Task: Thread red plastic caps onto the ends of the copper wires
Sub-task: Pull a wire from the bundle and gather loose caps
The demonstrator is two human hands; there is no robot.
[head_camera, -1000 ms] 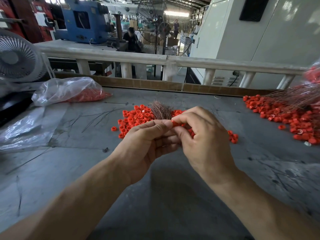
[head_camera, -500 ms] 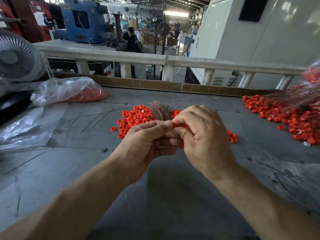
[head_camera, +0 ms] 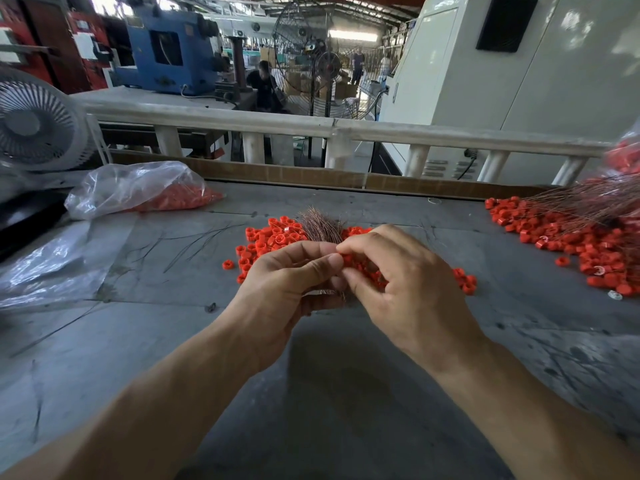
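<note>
My left hand grips a bundle of thin copper wires whose ends fan out above my fingers. My right hand meets it at the fingertips and pinches a red plastic cap against the wire ends; several more caps sit inside its curled fingers. Behind both hands a loose pile of red caps lies on the grey table.
A second pile of red caps with long copper wires lies at the right. A clear plastic bag of caps and flat plastic sheeting lie at the left, beside a white fan. A cardboard strip and a railing border the table's far edge.
My hands stay together at the table's middle. The right fingers have shifted slightly on the cap at the wire ends.
</note>
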